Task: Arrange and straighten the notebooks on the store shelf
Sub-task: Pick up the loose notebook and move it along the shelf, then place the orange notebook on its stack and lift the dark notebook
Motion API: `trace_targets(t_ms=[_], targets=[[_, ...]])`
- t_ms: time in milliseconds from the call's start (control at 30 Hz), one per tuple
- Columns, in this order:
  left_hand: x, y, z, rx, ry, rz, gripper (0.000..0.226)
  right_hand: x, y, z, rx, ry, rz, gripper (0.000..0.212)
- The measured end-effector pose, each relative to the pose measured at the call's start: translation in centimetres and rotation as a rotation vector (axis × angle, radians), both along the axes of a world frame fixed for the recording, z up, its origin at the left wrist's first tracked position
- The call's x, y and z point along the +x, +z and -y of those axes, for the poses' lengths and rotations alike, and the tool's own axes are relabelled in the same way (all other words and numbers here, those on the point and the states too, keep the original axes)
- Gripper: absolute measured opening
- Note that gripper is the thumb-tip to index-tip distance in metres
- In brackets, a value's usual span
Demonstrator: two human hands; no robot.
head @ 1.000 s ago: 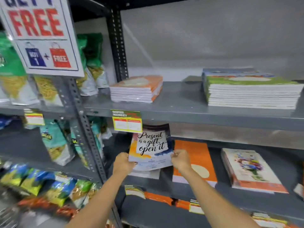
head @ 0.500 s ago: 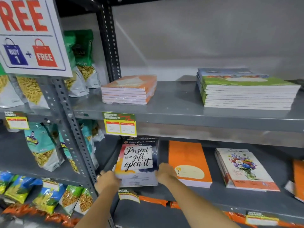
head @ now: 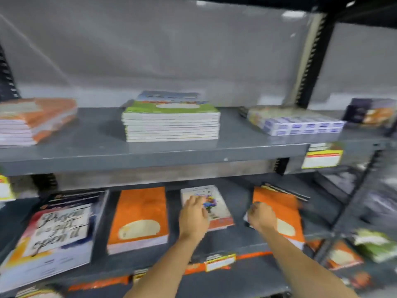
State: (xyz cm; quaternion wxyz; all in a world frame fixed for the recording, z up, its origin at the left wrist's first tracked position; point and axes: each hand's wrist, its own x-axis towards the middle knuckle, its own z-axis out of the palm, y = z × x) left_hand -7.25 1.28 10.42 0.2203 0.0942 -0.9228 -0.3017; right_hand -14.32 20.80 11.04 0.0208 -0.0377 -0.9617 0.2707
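Both hands have left the "Present is a gift" notebook [head: 58,231], now flat at the lower shelf's [head: 236,237] left end, and moved right. The left hand [head: 193,216] lies loosely spread on the floral notebook [head: 212,203]; the right hand [head: 261,218] curls at the edge of the skewed orange notebook [head: 279,207], grip unclear through blur. Open shelf separates the stacks, leaving room to square them.

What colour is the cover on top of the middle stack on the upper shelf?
Green with a pale oval, on the middle stack; the head view shows it.
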Motion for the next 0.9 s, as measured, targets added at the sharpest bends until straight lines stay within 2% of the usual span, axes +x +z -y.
trace_targets(t_ms=[100, 200, 333, 433, 567, 667, 767, 900], targets=[[-2.3, -1.4, -7.9, 0.140, -0.231, 0.156, 0.036, -1.0, -1.4, -6.2, 0.000, -0.106, 0.025, 0.022], [-4.1, -2.9, -13.3, 0.133, -0.322, 0.346, 0.046, -1.6, -3.0, -11.0, -0.008, -0.189, 0.061, 0.033], [-6.3, -4.0, -16.0, 0.245, -0.276, 0.455, 0.045, -2.6, -5.3, -14.0, 0.018, -0.182, 0.126, 0.035], [-7.4, -4.3, -16.8, 0.328, -0.252, 0.515, 0.035, -3.1, -6.8, -15.2, -0.002, -0.162, 0.185, 0.018], [-8.7, -4.9, -17.1, 0.356, -0.112, 0.557, 0.044, -3.7, -7.2, -15.6, -0.017, -0.182, 0.199, 0.025], [-9.1, -4.6, -17.5, 0.437, -0.026, 0.633, 0.042, -3.2, -6.8, -15.8, -0.075, -0.238, 0.234, 0.013], [-8.8, -3.9, -18.2, 0.464, -0.019, 0.671, 0.033, -3.1, -7.0, -16.8, -0.270, -0.322, 0.205, 0.038], [-8.5, -3.5, -18.4, 0.531, -0.007, 0.643, 0.026, -2.9, -5.6, -17.8, -0.343, -0.368, 0.153, 0.036]])
